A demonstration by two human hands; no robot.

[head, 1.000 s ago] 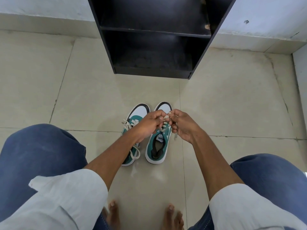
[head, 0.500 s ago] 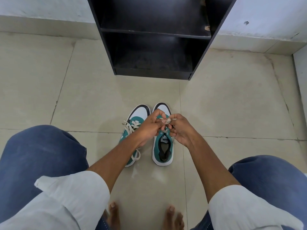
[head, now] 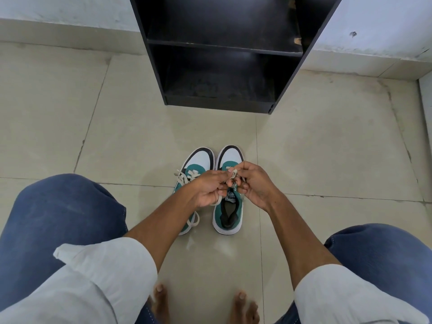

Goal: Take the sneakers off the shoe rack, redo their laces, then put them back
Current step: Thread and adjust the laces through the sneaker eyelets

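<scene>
Two teal sneakers with white toes stand side by side on the floor, toes toward the rack. The left sneaker [head: 198, 162] shows a tied cream lace and is partly hidden by my left forearm. Over the right sneaker [head: 229, 216], my left hand [head: 208, 188] and my right hand [head: 254, 183] meet, each pinching part of its cream lace [head: 232, 171]. A lace end hangs below my left hand. The black shoe rack [head: 224, 54] stands beyond the shoes, both shelves bare.
Beige floor tiles spread on all sides of the shoes. My knees in blue jeans sit low left and low right, and my bare feet [head: 161, 300] are just behind the sneakers. A wall and skirting run behind the rack, with another wall edge at far right.
The right sneaker has swung straight, parallel to the left one. Both hands stay together on its lace, working a little nearer to the tongue.
</scene>
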